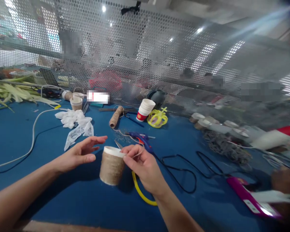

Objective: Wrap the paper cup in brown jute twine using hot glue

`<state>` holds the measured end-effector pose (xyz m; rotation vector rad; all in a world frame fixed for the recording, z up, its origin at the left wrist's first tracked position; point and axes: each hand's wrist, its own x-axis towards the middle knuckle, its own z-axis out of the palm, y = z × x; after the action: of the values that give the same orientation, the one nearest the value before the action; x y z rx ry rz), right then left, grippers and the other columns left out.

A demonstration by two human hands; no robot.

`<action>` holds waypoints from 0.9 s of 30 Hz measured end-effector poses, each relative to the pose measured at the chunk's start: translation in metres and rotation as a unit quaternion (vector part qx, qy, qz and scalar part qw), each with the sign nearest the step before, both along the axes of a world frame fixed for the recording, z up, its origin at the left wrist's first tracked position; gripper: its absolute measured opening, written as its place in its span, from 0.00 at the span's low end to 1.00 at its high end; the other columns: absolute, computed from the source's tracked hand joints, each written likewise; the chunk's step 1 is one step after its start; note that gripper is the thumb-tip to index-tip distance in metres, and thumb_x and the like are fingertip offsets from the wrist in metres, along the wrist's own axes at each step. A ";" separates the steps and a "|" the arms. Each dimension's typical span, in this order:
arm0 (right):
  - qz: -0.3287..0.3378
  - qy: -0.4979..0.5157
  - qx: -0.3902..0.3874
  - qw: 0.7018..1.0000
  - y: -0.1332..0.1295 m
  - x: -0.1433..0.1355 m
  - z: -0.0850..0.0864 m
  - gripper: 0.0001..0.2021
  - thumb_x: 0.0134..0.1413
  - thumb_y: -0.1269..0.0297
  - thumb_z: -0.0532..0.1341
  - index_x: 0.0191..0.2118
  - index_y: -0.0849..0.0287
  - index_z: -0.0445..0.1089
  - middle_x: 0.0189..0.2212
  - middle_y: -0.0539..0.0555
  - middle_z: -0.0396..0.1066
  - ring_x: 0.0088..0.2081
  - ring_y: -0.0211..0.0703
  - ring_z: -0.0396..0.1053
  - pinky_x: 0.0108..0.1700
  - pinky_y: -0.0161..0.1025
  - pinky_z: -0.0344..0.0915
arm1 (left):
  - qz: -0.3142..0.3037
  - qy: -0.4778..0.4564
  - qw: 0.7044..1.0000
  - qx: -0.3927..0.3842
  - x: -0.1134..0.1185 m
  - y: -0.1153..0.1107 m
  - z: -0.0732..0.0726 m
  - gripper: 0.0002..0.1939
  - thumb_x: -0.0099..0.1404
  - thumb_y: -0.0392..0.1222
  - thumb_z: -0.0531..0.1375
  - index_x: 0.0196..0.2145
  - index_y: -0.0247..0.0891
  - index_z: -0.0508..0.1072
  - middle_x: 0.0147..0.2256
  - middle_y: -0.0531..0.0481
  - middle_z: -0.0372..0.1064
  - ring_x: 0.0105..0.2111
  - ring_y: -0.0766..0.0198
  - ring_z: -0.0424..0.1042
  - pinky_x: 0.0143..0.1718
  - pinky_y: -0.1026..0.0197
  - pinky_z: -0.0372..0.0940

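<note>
A paper cup (pixel 111 167) wrapped in brown twine stands on the blue table, a white band showing at its top. My right hand (pixel 142 164) is closed at the right side of the cup's rim, pinching a thin strand of twine (pixel 138 154). To the left of the cup, my left hand (pixel 81 153) is open, its fingers apart and not touching the cup. A roll of twine (pixel 116 117) lies farther back, with a strand trailing forward. Scissors with a yellow handle (pixel 141 193) lie partly hidden behind my right hand.
A blue glue gun (pixel 145 141) lies beyond my right hand, its black cord looping right. Stacked paper cups (pixel 145 111) and a yellow crown-shaped piece (pixel 157 118) stand behind. White gloves (pixel 73 120) lie left. Another person's blurred hand (pixel 284 183) is near a magenta device (pixel 251 196).
</note>
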<state>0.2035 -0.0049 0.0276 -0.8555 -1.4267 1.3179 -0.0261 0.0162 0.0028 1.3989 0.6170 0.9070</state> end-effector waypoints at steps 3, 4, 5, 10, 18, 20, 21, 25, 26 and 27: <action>-0.035 -0.054 0.039 0.997 0.005 0.004 -0.001 0.07 0.49 0.63 0.62 0.27 0.57 0.63 0.32 0.52 0.67 0.37 0.39 0.66 0.42 0.39 0.62 | 0.064 0.013 0.998 0.008 -0.002 0.006 -0.005 0.24 0.56 0.46 0.61 0.50 0.44 0.64 0.59 0.45 0.55 0.60 0.50 0.50 0.60 0.47 0.47; -0.036 -0.066 0.048 0.996 0.006 0.004 -0.003 0.06 0.49 0.63 0.61 0.28 0.57 0.63 0.32 0.52 0.67 0.37 0.40 0.66 0.42 0.39 0.62 | 0.080 0.018 0.997 0.012 -0.002 0.007 -0.006 0.23 0.56 0.46 0.61 0.50 0.44 0.64 0.58 0.45 0.56 0.60 0.50 0.52 0.60 0.47 0.47; -0.037 -0.074 0.056 0.995 0.006 0.003 -0.005 0.06 0.49 0.63 0.61 0.28 0.57 0.62 0.32 0.52 0.67 0.37 0.40 0.66 0.42 0.39 0.63 | 0.092 0.023 0.995 0.017 -0.002 0.007 -0.007 0.21 0.57 0.45 0.61 0.48 0.44 0.65 0.57 0.45 0.57 0.59 0.51 0.53 0.59 0.48 0.48; -0.052 -0.109 0.095 0.988 0.005 -0.005 -0.019 0.05 0.51 0.65 0.60 0.28 0.56 0.62 0.33 0.52 0.66 0.38 0.41 0.66 0.44 0.42 0.62 | 0.123 0.067 0.988 0.063 0.001 0.005 -0.004 0.17 0.57 0.43 0.61 0.44 0.41 0.67 0.54 0.43 0.60 0.57 0.53 0.56 0.59 0.49 0.50; -0.084 -0.130 0.118 0.981 0.017 -0.013 -0.027 0.06 0.51 0.65 0.60 0.28 0.56 0.61 0.33 0.53 0.66 0.39 0.40 0.66 0.45 0.42 0.62 | 0.134 0.161 0.963 0.168 0.003 -0.002 0.004 0.19 0.59 0.41 0.58 0.48 0.44 0.61 0.56 0.44 0.56 0.58 0.55 0.53 0.58 0.46 0.49; -0.080 -0.131 0.113 0.982 0.021 -0.014 -0.029 0.06 0.51 0.65 0.60 0.28 0.57 0.61 0.33 0.52 0.66 0.38 0.40 0.66 0.45 0.42 0.62 | 0.142 0.198 0.946 0.214 0.003 -0.002 0.006 0.19 0.59 0.40 0.58 0.48 0.43 0.61 0.56 0.43 0.56 0.58 0.55 0.53 0.58 0.45 0.49; -0.077 -0.135 0.108 0.982 0.022 -0.014 -0.029 0.06 0.51 0.65 0.60 0.28 0.57 0.61 0.33 0.52 0.66 0.38 0.40 0.66 0.44 0.42 0.63 | 0.145 0.214 0.938 0.230 0.003 -0.002 0.006 0.19 0.59 0.40 0.58 0.48 0.43 0.61 0.56 0.43 0.55 0.58 0.54 0.53 0.58 0.45 0.49; -0.069 -0.156 0.101 0.980 0.022 -0.017 -0.028 0.06 0.51 0.64 0.59 0.28 0.57 0.61 0.32 0.52 0.67 0.38 0.41 0.66 0.43 0.42 0.62 | 0.136 0.264 0.919 0.261 0.004 -0.001 0.005 0.19 0.59 0.41 0.57 0.49 0.42 0.61 0.56 0.41 0.55 0.58 0.53 0.55 0.57 0.44 0.52; -0.066 -0.160 0.103 0.980 0.021 -0.018 -0.028 0.06 0.50 0.65 0.59 0.28 0.57 0.61 0.32 0.52 0.67 0.38 0.41 0.66 0.43 0.42 0.63 | 0.133 0.271 0.916 0.264 0.005 -0.001 0.004 0.19 0.59 0.41 0.57 0.49 0.42 0.61 0.56 0.41 0.55 0.57 0.53 0.55 0.57 0.44 0.52; -0.063 -0.163 0.104 0.979 0.021 -0.019 -0.028 0.05 0.50 0.65 0.59 0.28 0.57 0.61 0.32 0.52 0.67 0.37 0.41 0.66 0.42 0.42 0.63 | 0.130 0.277 0.914 0.267 0.005 -0.001 0.002 0.20 0.59 0.41 0.58 0.49 0.42 0.61 0.56 0.41 0.55 0.57 0.53 0.56 0.57 0.43 0.52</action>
<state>0.1844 0.0157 0.0001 -1.0352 -1.6998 0.9420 -0.0209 0.0150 0.0051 2.1411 1.0528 0.9259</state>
